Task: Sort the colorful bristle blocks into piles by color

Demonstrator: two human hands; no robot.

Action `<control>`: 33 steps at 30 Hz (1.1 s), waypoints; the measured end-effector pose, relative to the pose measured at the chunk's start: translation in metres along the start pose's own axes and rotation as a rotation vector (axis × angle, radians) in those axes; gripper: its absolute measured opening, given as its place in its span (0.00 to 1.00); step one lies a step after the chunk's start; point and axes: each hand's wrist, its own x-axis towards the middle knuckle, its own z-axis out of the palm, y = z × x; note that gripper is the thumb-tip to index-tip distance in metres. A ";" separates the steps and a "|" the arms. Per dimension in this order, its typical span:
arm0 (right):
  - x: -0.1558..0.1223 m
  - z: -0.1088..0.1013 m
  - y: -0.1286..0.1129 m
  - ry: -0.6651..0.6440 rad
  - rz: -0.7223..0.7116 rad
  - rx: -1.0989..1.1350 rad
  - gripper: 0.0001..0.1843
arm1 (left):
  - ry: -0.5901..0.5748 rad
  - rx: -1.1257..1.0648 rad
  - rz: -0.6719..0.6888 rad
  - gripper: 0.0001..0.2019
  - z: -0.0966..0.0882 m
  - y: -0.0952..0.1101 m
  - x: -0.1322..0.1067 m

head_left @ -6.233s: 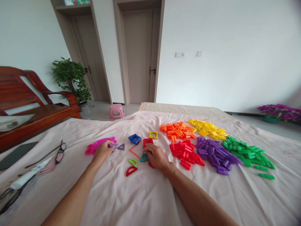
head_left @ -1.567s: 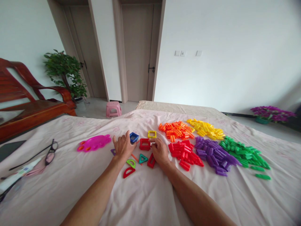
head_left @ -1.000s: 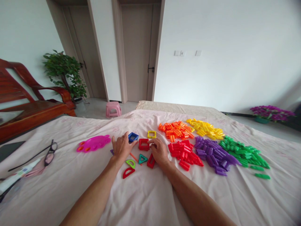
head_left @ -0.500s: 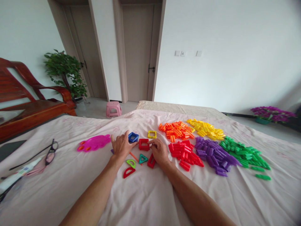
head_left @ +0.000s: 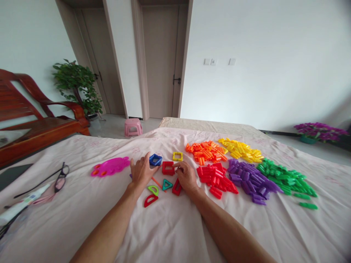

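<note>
My left hand rests on the pink bedsheet, thumb and forefinger closed on either side of a blue square frame. My right hand lies beside it, its fingertips pinching the right edge of a red square frame. A yellow square frame lies just behind. In front of the hands lie a teal triangle, a green half-circle, a red half-circle, a red frame partly under my right hand, and a thin orange stick.
Right of my hands lie sorted heaps of short tubes: orange, yellow, red, purple, green. A pink plate, glasses and a tube lie left. A wooden bench stands beyond.
My left hand has moved from the pink plate to the blue square frame. My right hand has moved from the teal triangle up to the red square frame. In the last second little shifts.
</note>
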 end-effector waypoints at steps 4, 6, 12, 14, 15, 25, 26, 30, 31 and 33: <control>0.000 0.000 0.001 -0.005 0.007 0.004 0.18 | 0.036 0.008 0.020 0.33 0.001 -0.002 0.000; 0.000 0.000 0.001 -0.009 0.006 0.010 0.18 | 0.045 0.017 0.023 0.32 0.002 -0.003 0.001; 0.000 0.000 -0.002 -0.011 0.006 0.023 0.18 | 0.082 0.042 0.023 0.32 0.004 -0.003 0.004; 0.000 0.000 -0.002 -0.017 0.013 0.023 0.18 | 0.079 0.041 0.023 0.32 0.005 -0.003 0.005; 0.000 0.000 -0.002 -0.021 0.018 0.023 0.17 | 0.078 0.038 0.024 0.32 0.006 -0.004 0.005; 0.001 0.003 0.003 -0.029 0.037 0.041 0.16 | 0.055 0.037 0.020 0.34 0.004 -0.003 0.004; 0.001 0.003 0.003 -0.032 0.038 0.040 0.16 | 0.047 0.038 0.020 0.34 0.003 -0.003 0.004; 0.001 0.002 0.003 -0.050 0.033 0.028 0.16 | 0.049 0.047 0.036 0.34 0.000 -0.002 0.002; 0.001 0.002 0.003 -0.053 0.032 0.022 0.16 | 0.056 0.051 0.042 0.34 0.000 -0.001 0.002; 0.001 0.001 0.001 -0.059 0.036 0.007 0.17 | 0.070 0.058 0.055 0.34 -0.001 -0.001 0.001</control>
